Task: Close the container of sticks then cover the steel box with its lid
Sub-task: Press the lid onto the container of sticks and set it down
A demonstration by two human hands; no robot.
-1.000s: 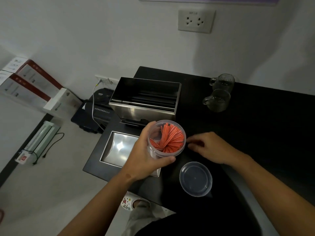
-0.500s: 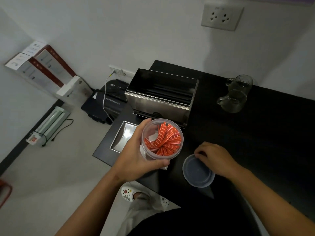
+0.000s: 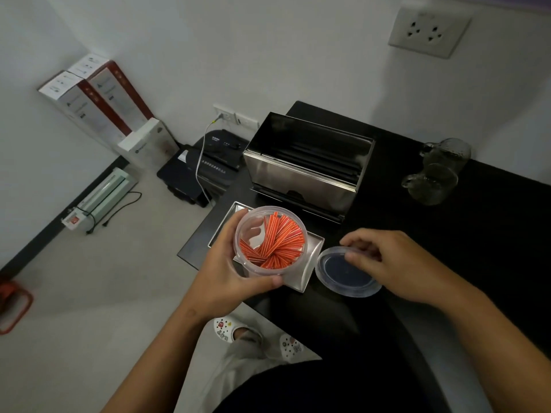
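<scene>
Clear plastic container point(image 3: 272, 241) of orange sticks point(image 3: 275, 245), uncapped, gripped around its side by left hand point(image 3: 226, 272) above steel lid point(image 3: 308, 263). Right hand point(image 3: 387, 260), fingers curled, pinching rim of round plastic lid point(image 3: 347, 272) just beside. Steel box point(image 3: 307, 171), open, behind on black table point(image 3: 492, 234); two glass cups point(image 3: 438, 171) far right.

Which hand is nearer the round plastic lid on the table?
Right. The right hand has its fingers on the clear round lid, at its far right edge. The left hand is to the lid's left, gripping the container of sticks.
</scene>
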